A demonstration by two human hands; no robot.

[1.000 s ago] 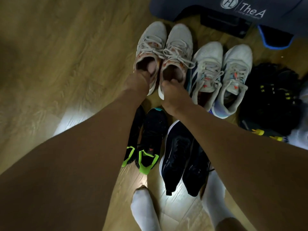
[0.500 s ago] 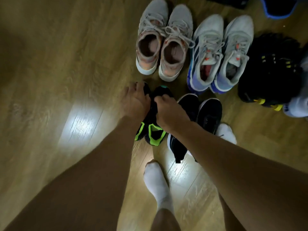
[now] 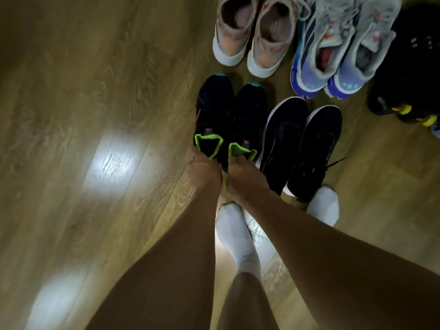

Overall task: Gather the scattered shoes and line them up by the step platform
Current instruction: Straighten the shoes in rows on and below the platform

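Fingers [image 3: 239, 161] now on black-green shoes [image 3: 214, 108]

Leftmost near pair [image 3: 214, 110] lies before leftmost far pair [image 3: 269, 44]

You have one view only: your head camera looks steeply down at the floor [image 3: 83, 103], close above the green-heeled pair [image 3: 214, 108] and your socked feet [image 3: 234, 234], the farther shoes [image 3: 333, 32] cut by the top edge

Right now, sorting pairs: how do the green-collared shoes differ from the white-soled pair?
The green-collared shoes have neon collars; the white-soled pair has white sole edges. The left hand and right hand grip the green-collared shoes; neither holds the white-soled pair. Both are black.
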